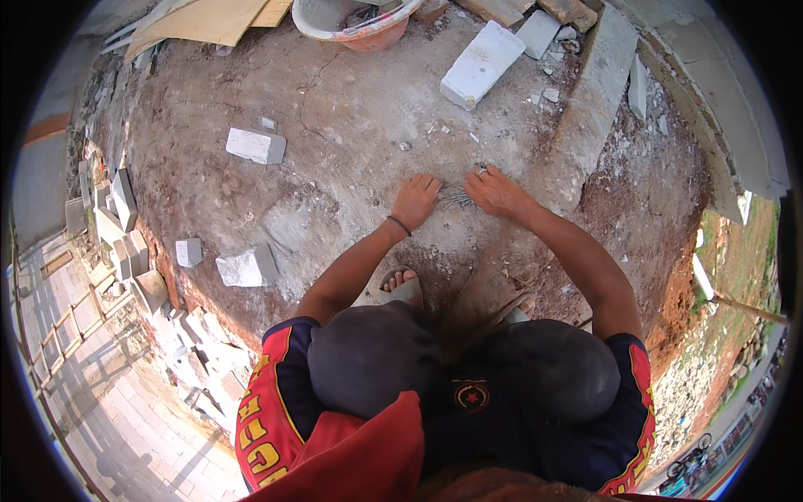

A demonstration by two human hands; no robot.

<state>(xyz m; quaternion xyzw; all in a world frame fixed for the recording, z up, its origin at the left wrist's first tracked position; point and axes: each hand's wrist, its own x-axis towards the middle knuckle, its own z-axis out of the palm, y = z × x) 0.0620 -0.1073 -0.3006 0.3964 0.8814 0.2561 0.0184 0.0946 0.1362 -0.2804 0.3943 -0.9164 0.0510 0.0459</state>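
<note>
I squat with both hands low over the dusty ground, a small bundle of thin grey metal wires [454,197] between them. My left hand [416,201], with a dark band at the wrist, is closed at the left end of the bundle, its fingers curled and partly hidden. At the right end my right hand [497,192], wearing a ring, has its fingers bent round the wires. Whether the pieces are cut wires or long nails is too small to tell. The bundle lies at ground level, just ahead of my sandalled feet [403,284].
White blocks [483,65] and broken block pieces [256,145] lie about the ground. An orange-rimmed basin [368,35] stands at the far side, beside wooden boards [205,21]. A long concrete slab [590,105] runs along the right. Rubble [196,351] fills the lower left edge.
</note>
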